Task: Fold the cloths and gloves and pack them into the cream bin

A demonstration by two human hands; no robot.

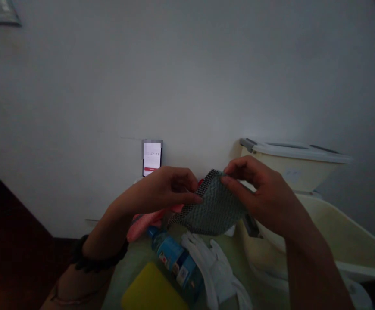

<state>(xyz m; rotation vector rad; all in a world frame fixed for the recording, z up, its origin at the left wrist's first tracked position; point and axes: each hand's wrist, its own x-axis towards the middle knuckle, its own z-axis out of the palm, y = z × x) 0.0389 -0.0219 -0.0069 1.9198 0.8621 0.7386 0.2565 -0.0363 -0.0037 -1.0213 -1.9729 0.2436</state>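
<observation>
A grey-green textured cloth [224, 204] with a dark checked side hangs between my two hands, above the table. My left hand [174, 185] pinches its left edge between thumb and fingers. At the cloth's upper corner, my right hand [255, 185] is closed in a pinch. Just below the cloth lie a blue-capped plastic bottle [176, 260] with a blue label and a pair of white gloves [218, 269]. Pink cloth [147, 221] sits behind my left wrist, partly hidden by it.
A phone [152, 158] with a lit screen leans against the white wall [187, 77]. On the right stands a cream bin [332, 228] with its lid [297, 153] raised. A yellow object [155, 290] lies at the front of the pale green table surface [126, 269].
</observation>
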